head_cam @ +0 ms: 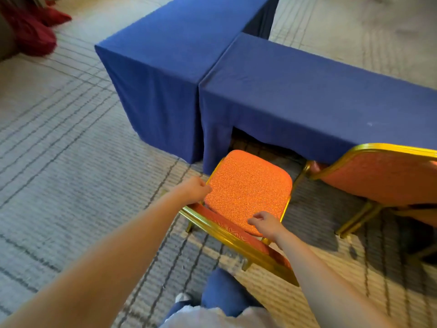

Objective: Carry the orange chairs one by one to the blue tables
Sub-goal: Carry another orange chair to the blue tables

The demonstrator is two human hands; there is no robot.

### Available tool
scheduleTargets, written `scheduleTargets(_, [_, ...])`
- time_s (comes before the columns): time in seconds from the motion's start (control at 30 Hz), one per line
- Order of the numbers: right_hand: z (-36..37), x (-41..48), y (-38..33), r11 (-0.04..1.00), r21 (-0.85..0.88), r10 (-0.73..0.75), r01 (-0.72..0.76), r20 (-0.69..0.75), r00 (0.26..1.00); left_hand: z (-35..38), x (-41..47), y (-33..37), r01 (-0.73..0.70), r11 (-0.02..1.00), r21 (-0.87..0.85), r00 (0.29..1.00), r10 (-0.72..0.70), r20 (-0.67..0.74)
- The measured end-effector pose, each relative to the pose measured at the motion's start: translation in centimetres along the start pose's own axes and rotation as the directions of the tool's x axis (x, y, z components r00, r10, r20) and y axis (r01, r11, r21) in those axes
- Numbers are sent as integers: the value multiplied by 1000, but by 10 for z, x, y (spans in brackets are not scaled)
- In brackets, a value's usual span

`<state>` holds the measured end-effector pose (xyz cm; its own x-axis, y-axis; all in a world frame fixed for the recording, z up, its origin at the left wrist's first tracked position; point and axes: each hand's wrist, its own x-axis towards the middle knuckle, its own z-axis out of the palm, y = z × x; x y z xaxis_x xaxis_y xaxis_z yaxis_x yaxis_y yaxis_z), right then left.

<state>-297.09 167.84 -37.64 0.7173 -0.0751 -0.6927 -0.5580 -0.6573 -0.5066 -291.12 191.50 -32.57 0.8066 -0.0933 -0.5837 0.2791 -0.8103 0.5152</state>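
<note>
An orange chair (pixel 248 188) with a gold frame stands facing the near blue table (pixel 307 95), its seat front at the table's cloth. My left hand (pixel 194 189) sits at the seat's left edge beyond the backrest rail, fingers curled round the edge. Just past the rail, my right hand (pixel 267 224) hovers over the rear of the seat with loosely curled fingers that hold nothing. A second orange chair (pixel 383 176) stands to the right, tucked against the same table. A second blue table (pixel 170 50) joins the first at a right angle.
Striped grey carpet (pixel 59 150) lies open to the left. Red cloth (pixel 33 31) is heaped at the far left. My blue trouser leg (pixel 224 292) and a white shoe (pixel 182 298) are just behind the chair's backrest.
</note>
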Motion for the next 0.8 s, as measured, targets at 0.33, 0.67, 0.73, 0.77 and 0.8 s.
scheduleTargets(0.33, [8, 10, 35, 991, 10, 131, -132, 34, 991, 11, 34, 3, 0, 914, 405, 958, -116, 263])
scheduleTargets(0.67, [11, 38, 72, 946, 62, 306, -318, 152, 940, 30, 87, -19, 85, 820, 566, 906, -299, 298])
scheduleTargets(0.73, [14, 44, 76, 930, 89, 337, -356, 175, 925, 35, 95, -21, 87, 816, 572, 899, -311, 308])
scheduleTargets(0.77, [14, 45, 77, 922, 89, 356, -377, 188, 915, 37, 98, -22, 86, 813, 576, 893, -319, 317])
scheduleTargets(0.8, [13, 48, 78, 909, 84, 388, -409, 193, 901, 38, 101, -23, 82, 812, 578, 889, -322, 325])
